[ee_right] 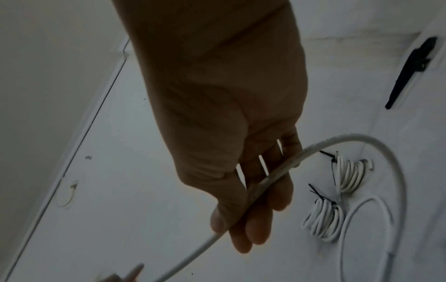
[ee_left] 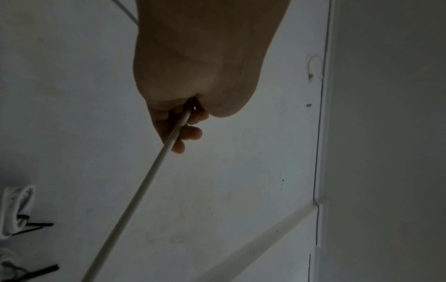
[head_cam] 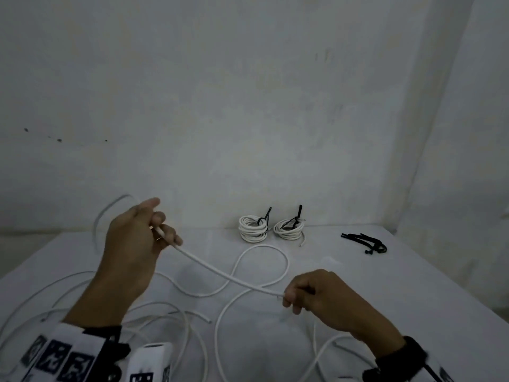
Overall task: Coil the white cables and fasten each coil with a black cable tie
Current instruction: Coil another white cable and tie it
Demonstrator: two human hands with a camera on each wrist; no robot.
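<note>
A white cable (head_cam: 220,271) runs taut through the air between my two hands above the white table (head_cam: 358,293). My left hand (head_cam: 163,226) is raised at the left and grips the cable in curled fingers; in the left wrist view the cable (ee_left: 147,183) leaves the fist (ee_left: 187,124) downward. My right hand (head_cam: 287,298), lower and to the right, pinches the cable near its end; the right wrist view shows the cable (ee_right: 277,171) lying across the fingers (ee_right: 255,229) under the thumb. Two finished coils (head_cam: 252,229) (head_cam: 288,230) with black ties stand at the back.
A small heap of loose black cable ties (head_cam: 366,242) lies at the back right. Several loose white cables (head_cam: 170,321) sprawl in loops over the near left and middle of the table. A white wall closes the far side and the right.
</note>
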